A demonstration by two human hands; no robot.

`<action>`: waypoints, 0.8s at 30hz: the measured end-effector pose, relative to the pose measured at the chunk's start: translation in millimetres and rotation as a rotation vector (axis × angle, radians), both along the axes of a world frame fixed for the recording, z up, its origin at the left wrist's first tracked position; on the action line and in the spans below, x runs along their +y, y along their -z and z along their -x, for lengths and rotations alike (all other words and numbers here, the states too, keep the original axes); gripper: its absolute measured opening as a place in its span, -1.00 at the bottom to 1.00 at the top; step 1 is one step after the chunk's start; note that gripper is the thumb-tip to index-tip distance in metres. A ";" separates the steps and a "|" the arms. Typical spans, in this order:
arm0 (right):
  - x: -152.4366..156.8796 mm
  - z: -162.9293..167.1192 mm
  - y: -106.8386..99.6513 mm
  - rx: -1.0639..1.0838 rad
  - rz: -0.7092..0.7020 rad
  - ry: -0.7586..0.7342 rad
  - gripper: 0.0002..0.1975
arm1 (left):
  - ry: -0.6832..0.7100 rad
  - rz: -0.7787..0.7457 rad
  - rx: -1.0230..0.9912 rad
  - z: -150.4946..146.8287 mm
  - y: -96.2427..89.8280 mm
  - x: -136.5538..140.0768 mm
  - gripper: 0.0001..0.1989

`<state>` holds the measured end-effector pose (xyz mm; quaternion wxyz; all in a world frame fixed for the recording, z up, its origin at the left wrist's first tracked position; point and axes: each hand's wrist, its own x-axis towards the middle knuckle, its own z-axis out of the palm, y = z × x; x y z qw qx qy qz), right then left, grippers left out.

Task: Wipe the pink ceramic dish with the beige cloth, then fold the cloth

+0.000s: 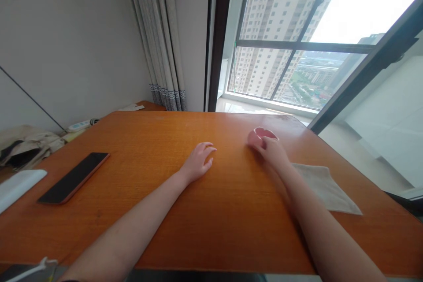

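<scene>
A small pink bowl (255, 136) with a notched rim is at the far right part of the wooden table (185, 233). My right hand (273, 152) grips its near side, thumb at the rim; the other fingers are partly hidden. Whether the bowl touches the tabletop I cannot tell. Near the table's middle, my left hand (197, 161) is open, with its fingers apart and slightly curled and nothing in them. A light grey cloth (325, 187) lies flat to the right, partly behind my right forearm.
A black tablet-like slab (76, 177) with a reddish edge lies at the left. Beyond it are a white object (20, 187), crumpled beige fabric (31, 143) and a power strip (79, 125). A curtain (161, 35) and a large window (291, 46) stand behind the table.
</scene>
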<state>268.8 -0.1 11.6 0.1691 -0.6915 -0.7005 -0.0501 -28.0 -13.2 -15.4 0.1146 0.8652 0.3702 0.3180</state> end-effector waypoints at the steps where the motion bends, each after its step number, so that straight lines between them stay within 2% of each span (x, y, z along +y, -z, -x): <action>1: -2.1 12.6 -2.0 0.025 -0.012 -0.131 -0.71 | -0.016 -0.070 0.014 0.8 -4.2 -1.3 -0.64; 3: -9.2 41.6 -4.8 0.088 -0.014 -0.374 -0.73 | -0.010 -0.169 0.084 2.1 -13.7 -4.7 -0.52; 5: -19.3 69.6 -5.5 0.163 -0.010 -0.553 -0.77 | 0.046 -0.227 0.184 2.8 -22.5 -8.6 -0.42; 8: -34.5 97.4 -3.3 0.221 -0.035 -0.715 -0.81 | 0.116 -0.246 0.294 3.5 -31.1 -14.7 -0.60; 11: -42.3 105.7 1.7 0.261 -0.066 -0.765 -0.81 | 0.103 -0.198 0.320 10.5 -35.2 -17.2 -0.79; 15: -39.8 100.1 12.0 0.334 -0.125 -0.613 -0.43 | -0.059 -0.157 0.238 43.4 -39.8 -4.6 -0.78; 18: -32.5 88.7 19.1 0.319 -0.060 -0.443 -0.42 | -0.320 -0.201 0.235 84.5 -39.3 14.7 -0.78; 20: -27.5 74.9 18.8 0.232 0.024 -0.341 -0.44 | -0.505 -0.208 0.273 114.2 -34.9 27.0 -0.76; 24: -25.7 23.8 3.8 0.057 0.223 -0.157 -0.40 | -0.772 -0.149 0.374 163.8 -19.9 40.6 -0.72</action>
